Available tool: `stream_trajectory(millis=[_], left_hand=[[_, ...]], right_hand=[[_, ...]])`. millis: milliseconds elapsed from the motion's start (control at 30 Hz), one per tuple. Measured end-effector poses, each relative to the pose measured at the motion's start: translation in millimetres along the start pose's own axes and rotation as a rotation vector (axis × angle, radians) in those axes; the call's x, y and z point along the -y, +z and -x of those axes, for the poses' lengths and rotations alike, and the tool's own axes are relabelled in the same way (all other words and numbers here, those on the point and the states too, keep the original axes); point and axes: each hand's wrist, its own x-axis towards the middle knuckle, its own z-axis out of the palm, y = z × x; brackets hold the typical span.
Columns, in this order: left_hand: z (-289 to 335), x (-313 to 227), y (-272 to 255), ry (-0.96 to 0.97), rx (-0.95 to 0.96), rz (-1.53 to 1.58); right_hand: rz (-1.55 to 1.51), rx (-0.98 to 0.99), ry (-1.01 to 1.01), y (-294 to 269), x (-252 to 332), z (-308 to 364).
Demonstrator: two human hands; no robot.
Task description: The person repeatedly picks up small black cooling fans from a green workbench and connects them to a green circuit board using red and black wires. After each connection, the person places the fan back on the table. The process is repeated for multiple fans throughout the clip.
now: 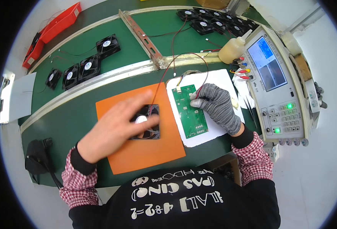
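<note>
Near on the tabletop, you seem to be connecting a fan wire to the green board.
Your left hand, blurred, fingers apart, partly covers the black fan at left; your gloved right hand's grip pinches the wire over the board, likely needing steady alignment next.

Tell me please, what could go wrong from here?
The thin wire arches loosely from the fan to the right hand over the green board; a tug could strain it.
The bare left hand is over the fan, which could nip it if powered.
The bottle stands close to the instrument; if knocked, it might spill.
</note>
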Motion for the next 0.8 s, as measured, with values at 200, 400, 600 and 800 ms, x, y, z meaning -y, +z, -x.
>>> stream_trajectory(millis=[200, 400, 600, 800], left_hand=[[12, 20, 15, -0.484, -0.270, 0.646], [7, -10, 33, -0.299, -0.098, 0.303], [4, -10, 34, -0.267, -0.052, 0.237], [4, -15, 33, -0.258, -0.110, 0.194]], right_hand=[[-0.213, 0.022, 0.077, 4, -12, 4], [0.401, 0.013, -0.292, 3, 2, 3], [0.301, 0.023, -0.280, 1, -1, 2], [0.250, 0.113, -0.020, 2, 9, -2]])
